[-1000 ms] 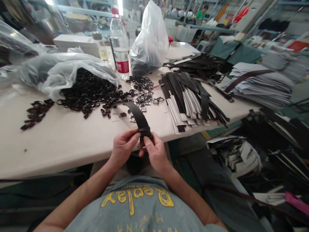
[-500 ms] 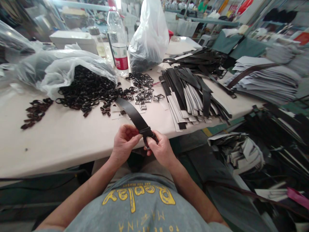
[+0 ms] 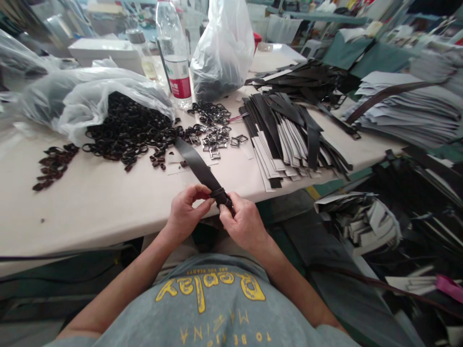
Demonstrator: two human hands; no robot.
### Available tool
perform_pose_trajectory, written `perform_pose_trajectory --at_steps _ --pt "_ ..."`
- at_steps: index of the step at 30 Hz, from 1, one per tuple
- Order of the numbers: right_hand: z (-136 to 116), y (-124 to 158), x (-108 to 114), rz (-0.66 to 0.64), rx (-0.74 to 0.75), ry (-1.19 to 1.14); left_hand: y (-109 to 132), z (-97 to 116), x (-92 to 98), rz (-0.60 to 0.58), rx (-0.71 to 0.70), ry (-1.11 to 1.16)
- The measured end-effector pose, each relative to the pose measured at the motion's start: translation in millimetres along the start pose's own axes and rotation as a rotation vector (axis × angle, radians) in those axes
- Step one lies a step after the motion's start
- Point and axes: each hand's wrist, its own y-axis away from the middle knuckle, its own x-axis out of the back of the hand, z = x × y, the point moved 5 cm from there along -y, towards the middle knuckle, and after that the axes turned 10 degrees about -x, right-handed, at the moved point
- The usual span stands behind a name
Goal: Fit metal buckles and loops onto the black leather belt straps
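Observation:
A black belt slants from the tabletop down to my two hands at the table's front edge. My left hand pinches the small black belt loop around the strap between thumb and fingertips. My right hand is closed on the buckle end of the belt, thumb on top; the buckle is mostly hidden under it. Beyond the strap lie loose metal buckles and a heap of black belt loops spilling from a plastic bag.
Dark straps with pale backs lie stacked at the right. A water bottle and a filled plastic bag stand behind the buckles. Brown loops lie at the left. Grey sheets are piled at far right.
My right hand has turned over the buckle end, so less of the buckle shows. My left fingertips have shifted slightly up onto the loop. The view has moved a little.

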Motion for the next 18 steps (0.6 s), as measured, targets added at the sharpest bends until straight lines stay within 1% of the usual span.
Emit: perform_pose_trajectory --at_steps 3,5,7,10,14,16,18 --pt "-1.5 -0.4 3.7 0.0 0.024 0.023 -2.3 0.8 -1.8 -0.02 0.037 0.019" --pt "-2.2 -0.9 5.2 -0.017 0.016 0.005 -3.8 1.4 -1.9 -0.021 0.025 0.024" --pt "-2.0 -1.3 5.0 -0.061 -0.014 -0.06 -5.2 2.1 -1.4 -0.014 -0.001 0.016" --pt "-1.1 -1.0 3.0 -0.129 -0.065 -0.218 -5.8 4.2 -0.1 -0.001 -0.075 -0.056" --pt "2.8 -1.8 -2.4 -0.152 -0.111 -0.441 -2.9 6.8 -0.5 0.035 -0.18 -0.161" --pt "6.5 -3.0 -8.5 -0.178 -0.154 -0.578 -1.4 5.8 -1.8 0.066 -0.168 -0.114" --pt "9.5 -4.3 -14.9 -0.209 -0.199 -0.712 -1.3 3.3 -3.7 0.098 -0.093 0.019"
